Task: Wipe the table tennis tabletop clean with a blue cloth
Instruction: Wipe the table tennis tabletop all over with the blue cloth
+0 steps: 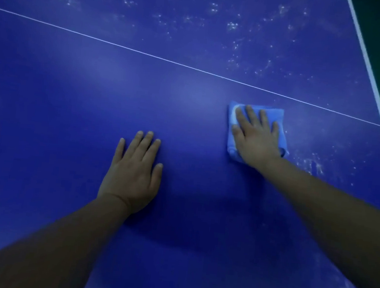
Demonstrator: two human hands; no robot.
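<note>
Your right hand (256, 136) lies flat on a folded blue cloth (279, 120), fingers straight and spread, pressing it to the tabletop (71, 109) rather than gripping it. The cloth sits toward the right of the table, just on your side of the thin white centre line (146, 52) and near the white edge stripe (372, 75). Your left hand (132, 173) rests flat on the bare surface, fingers straight, holding nothing, well apart from the cloth. The main risk is that, with only a flat palm on it, the cloth could bunch or slide out from under your hand on a fast stroke. Wiping toward the right edge could also carry it off the table. The white specks (237, 27) beyond the centre line and the smears (314, 164) to the right of the cloth might only get spread about if the cloth is already loaded. The cloth is a lighter blue than the table, folded into a rough square, with a paler patch by your index finger and a rumpled corner by your wrist.
</note>
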